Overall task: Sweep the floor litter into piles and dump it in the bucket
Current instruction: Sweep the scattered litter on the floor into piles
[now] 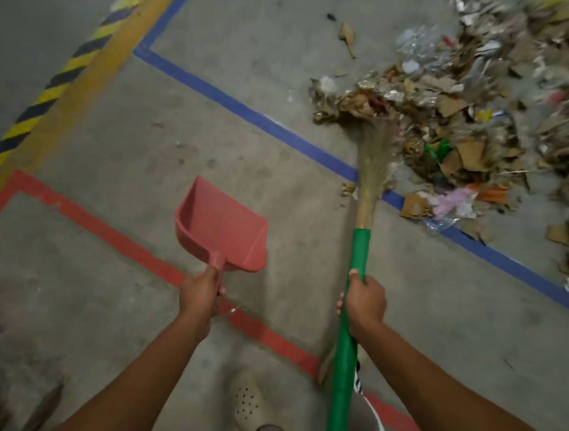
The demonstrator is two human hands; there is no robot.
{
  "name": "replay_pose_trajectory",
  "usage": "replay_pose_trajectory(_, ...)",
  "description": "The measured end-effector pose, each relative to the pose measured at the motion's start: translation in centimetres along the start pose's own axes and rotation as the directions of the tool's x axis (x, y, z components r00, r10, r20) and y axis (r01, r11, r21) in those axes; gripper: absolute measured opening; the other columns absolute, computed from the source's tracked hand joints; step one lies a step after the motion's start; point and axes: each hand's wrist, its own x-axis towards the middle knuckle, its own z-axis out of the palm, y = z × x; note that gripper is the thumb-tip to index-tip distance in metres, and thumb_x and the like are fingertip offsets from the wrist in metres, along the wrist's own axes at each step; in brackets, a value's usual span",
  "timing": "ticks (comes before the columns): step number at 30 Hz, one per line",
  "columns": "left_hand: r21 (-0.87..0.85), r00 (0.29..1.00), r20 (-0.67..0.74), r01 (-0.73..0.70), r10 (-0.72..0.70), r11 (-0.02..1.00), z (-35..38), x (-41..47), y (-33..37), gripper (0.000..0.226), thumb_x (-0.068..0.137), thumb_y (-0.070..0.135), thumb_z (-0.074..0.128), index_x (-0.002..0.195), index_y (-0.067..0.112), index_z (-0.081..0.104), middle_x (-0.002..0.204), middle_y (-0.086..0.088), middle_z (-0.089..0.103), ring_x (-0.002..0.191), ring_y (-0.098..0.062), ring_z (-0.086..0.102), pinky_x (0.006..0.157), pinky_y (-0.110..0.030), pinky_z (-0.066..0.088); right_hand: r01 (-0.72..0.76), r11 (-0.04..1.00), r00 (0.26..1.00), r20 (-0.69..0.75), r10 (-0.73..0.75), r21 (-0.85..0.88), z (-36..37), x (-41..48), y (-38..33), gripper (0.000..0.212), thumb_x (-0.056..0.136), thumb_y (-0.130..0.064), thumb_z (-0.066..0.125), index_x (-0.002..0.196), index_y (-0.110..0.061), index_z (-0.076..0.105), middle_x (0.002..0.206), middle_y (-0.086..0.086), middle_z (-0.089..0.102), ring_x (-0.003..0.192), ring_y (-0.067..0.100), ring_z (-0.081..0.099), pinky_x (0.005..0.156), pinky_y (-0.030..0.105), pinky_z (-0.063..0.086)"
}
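Grey concrete floor [257,41] with blue, red and striped tape lines [250,113] lies under us. Our left hand [200,294] grips the red dustpan [220,223] by its handle; our right hand [365,301] clasps the green broom [359,249], bristles in the litter [474,111] at two o'clock

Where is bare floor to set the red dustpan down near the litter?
Bare concrete runs between the red line and the blue line, left of the broom. Right of the broom, litter lies thick and spills over the blue line.
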Motion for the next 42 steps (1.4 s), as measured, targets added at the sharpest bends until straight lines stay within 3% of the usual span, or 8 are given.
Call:
replay_pose_trajectory(2,0.023,1.000,0.029,-0.001,0.000,1.000,2.7,-0.3,1.7,0.046,0.095,0.046,0.060,0.070,0.008,0.054,0.060,-0.013,0.048,0.033,-0.014,0.032,0.035,-0.017,0.021,0.104,0.989,0.994,0.054,-0.099,-0.102,-1.6,0.3,0.2,0.046,0.089,-0.058,0.044,0.076,-0.016,0.060,0.072,0.012,0.070,0.063,0.033,0.069,0.065,0.046,0.059)
replay_pose_trajectory(5,0.109,0.999,0.045,-0.004,-0.001,0.994,6.1,-0.5,3.6,0.054,0.089,0.056,0.064,0.069,0.007,0.056,0.059,-0.014,0.048,0.037,-0.017,0.033,0.037,-0.022,0.023,0.207,0.947,0.961,0.233,-0.149,-0.246,-2.8,1.5,-0.7,0.034,0.095,-0.049,0.048,0.091,-0.018,0.063,0.089,0.010,0.071,0.083,0.033,0.068,0.070,0.036,0.053)
replay_pose_trajectory(11,0.218,0.997,0.074,-0.043,0.027,0.975,11.5,0.2,6.9,0.057,0.087,0.061,0.064,0.073,0.006,0.059,0.062,-0.012,0.051,0.038,-0.016,0.032,0.041,-0.023,0.024,0.165,0.880,0.923,0.384,0.021,-0.445,-2.6,10.7,-3.7,0.041,0.096,-0.047,0.051,0.109,-0.012,0.065,0.108,0.014,0.071,0.097,0.033,0.068,0.075,0.032,0.051)
replay_pose_trajectory(16,0.314,0.986,0.155,-0.113,0.067,0.943,16.5,1.5,9.6,0.053,0.088,0.064,0.062,0.080,0.012,0.059,0.059,-0.004,0.052,0.040,-0.011,0.032,0.039,-0.021,0.023,-0.022,0.933,0.980,0.177,0.091,-0.359,-7.1,19.7,-5.8,0.045,0.099,-0.046,0.052,0.117,-0.006,0.065,0.117,0.017,0.068,0.106,0.035,0.066,0.083,0.035,0.051)
replay_pose_trajectory(23,0.314,0.971,0.218,-0.169,0.102,0.934,25.4,1.1,13.3,0.052,0.090,0.055,0.066,0.072,0.007,0.061,0.062,-0.013,0.053,0.037,-0.014,0.032,0.039,-0.020,0.021,-0.235,0.971,0.967,-0.088,0.239,0.046,-16.7,27.8,-6.4,0.045,0.099,-0.044,0.051,0.101,-0.001,0.065,0.092,0.018,0.072,0.078,0.034,0.071,0.075,0.042,0.060)
replay_pose_trajectory(30,0.340,0.919,0.379,-0.242,0.103,0.909,31.8,-0.6,17.3,0.049,0.090,0.059,0.064,0.077,0.012,0.059,0.065,-0.009,0.052,0.039,-0.012,0.031,0.037,-0.020,0.020,-0.153,0.875,0.905,-0.290,0.310,0.459,-23.6,27.7,-8.5,0.037,0.101,-0.036,0.052,0.077,-0.009,0.057,0.066,0.015,0.063,0.053,0.030,0.061,0.060,0.045,0.057)
replay_pose_trajectory(35,0.319,0.894,0.433,-0.276,0.120,0.907,33.2,-1.4,19.3,0.052,0.090,0.058,0.064,0.074,0.009,0.059,0.064,-0.010,0.053,0.039,-0.014,0.032,0.039,-0.021,0.020,-0.123,0.889,0.896,-0.336,0.291,0.442,-24.4,25.6,-9.7,0.034,0.102,-0.037,0.050,0.095,-0.005,0.061,0.071,0.013,0.064,0.051,0.025,0.060,0.048,0.032,0.049)
replay_pose_trajectory(42,0.390,0.876,0.474,-0.301,0.090,0.871,30.2,1.6,21.6,0.046,0.098,0.044,0.056,0.076,0.004,0.061,0.068,-0.017,0.054,0.037,-0.017,0.034,0.045,-0.025,0.022,-0.144,0.952,0.910,-0.342,0.235,0.269,-19.2,21.3,-9.8,0.043,0.092,-0.055,0.046,0.085,-0.016,0.061,0.086,0.018,0.070,0.078,0.038,0.070,0.075,0.052,0.059)
